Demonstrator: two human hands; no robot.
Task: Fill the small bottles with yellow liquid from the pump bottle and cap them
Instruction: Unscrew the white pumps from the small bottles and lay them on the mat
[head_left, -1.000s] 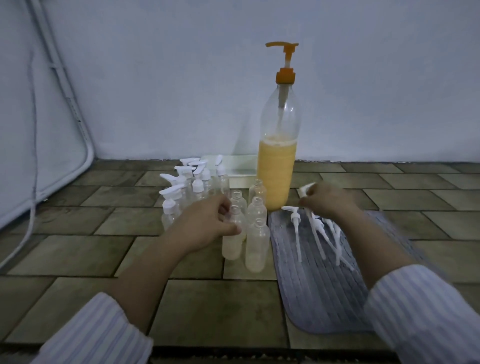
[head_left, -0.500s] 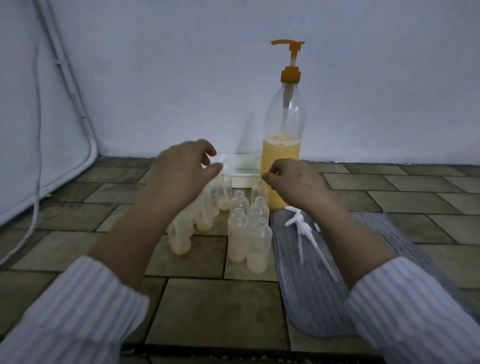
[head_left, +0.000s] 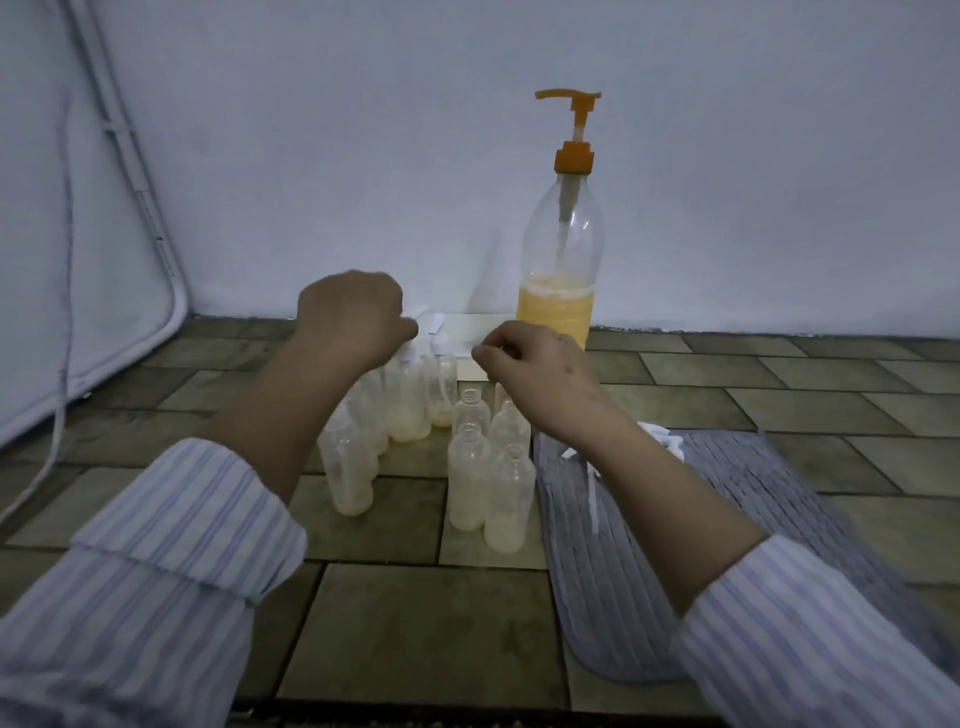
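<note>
From the head camera, looked down at a tiled floor (head_left: 426, 639) by a pale wall (head_left: 311, 156). Saw the tall pump bottle (head_left: 561, 249) at the back, close to the wall, with yellow liquid low inside and an orange pump (head_left: 572, 130) on top. Saw the small bottles (head_left: 470, 473) bunched in front of it, a few with open necks and a little yellow at the bottom. Saw more small bottles with white caps (head_left: 441, 340) just to the left. Found the left hand (head_left: 358, 317) held over those capped ones, fingers curled in; could not tell if anything was in it. Found the right hand (head_left: 535, 369) raised over the open bottles, finger and thumb tips together; could not tell if anything was pinched. Spotted a grey mat (head_left: 623, 582) on the right with loose white pump tops (head_left: 662, 439) on it, partly hidden by the right arm. Noticed striped sleeves (head_left: 156, 571) on both arms.
</note>
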